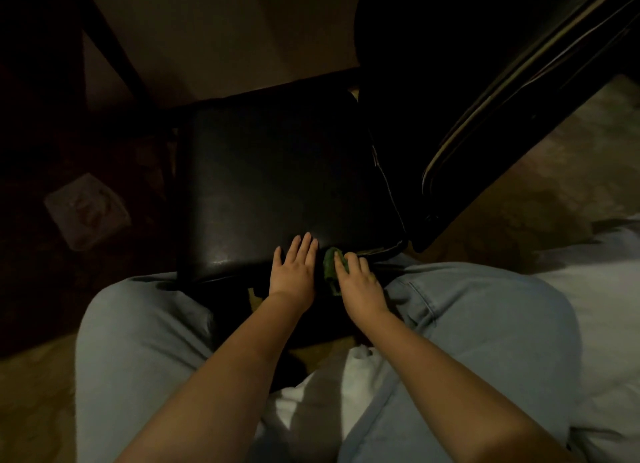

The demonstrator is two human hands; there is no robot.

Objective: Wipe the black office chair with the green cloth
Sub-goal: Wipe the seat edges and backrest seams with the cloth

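Note:
The black office chair's seat fills the middle of the head view, its worn right edge toward me. My left hand lies flat on the seat's near front edge, fingers straight. Right beside it, my right hand presses the bunched green cloth against the same front edge, fingers bent over the cloth. Only a small part of the cloth shows past my fingers.
The chair's black backrest with light piping rises at the upper right. A pale plastic bag or wrapper lies on the dark floor at left. My knees in light jeans flank the seat. White bedding is at right.

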